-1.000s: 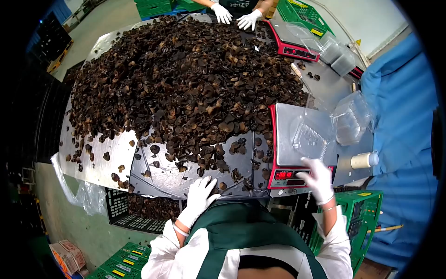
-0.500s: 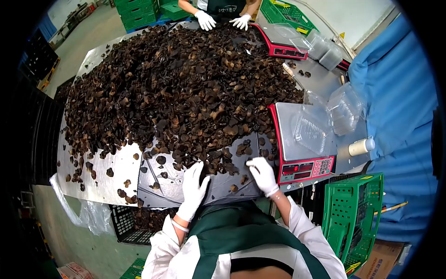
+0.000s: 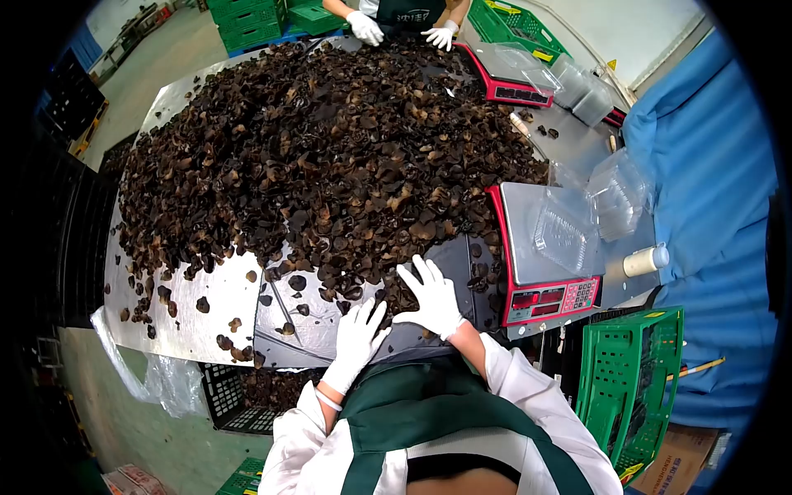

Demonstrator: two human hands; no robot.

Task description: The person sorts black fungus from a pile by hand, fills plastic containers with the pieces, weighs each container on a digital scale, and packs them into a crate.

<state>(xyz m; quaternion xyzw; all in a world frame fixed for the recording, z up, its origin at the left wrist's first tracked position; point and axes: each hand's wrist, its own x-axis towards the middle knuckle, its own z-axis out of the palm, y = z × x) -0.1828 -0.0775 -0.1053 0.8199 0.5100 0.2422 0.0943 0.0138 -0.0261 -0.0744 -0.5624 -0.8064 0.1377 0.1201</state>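
Note:
A broad heap of dark brown wood ear mushrooms [image 3: 330, 157] covers most of the metal table [image 3: 198, 318]. At its near edge lies my gloved left hand [image 3: 357, 340], fingers outstretched and palm down, with no mushroom visible in it. My gloved right hand [image 3: 431, 301] is spread wide just to the right, its fingertips reaching the front of the heap. The two hands are close together, thumbs facing each other. A few loose mushroom pieces show around and partly beneath them; what lies under the palms is hidden.
A red-framed scale [image 3: 549, 247] with a clear plastic box [image 3: 565, 235] stands at right, near stacked clear boxes [image 3: 617, 194] and a white bottle [image 3: 645, 261]. A second scale [image 3: 507, 74] is farther back. Green crates [image 3: 631, 388] stand lower right. Across the table are a co-worker's gloved hands [image 3: 365, 29].
My right hand has swung left and forward from beside the scale, spreading its fingers. My left hand has shifted slightly right. The co-worker's hand at right has lifted a little.

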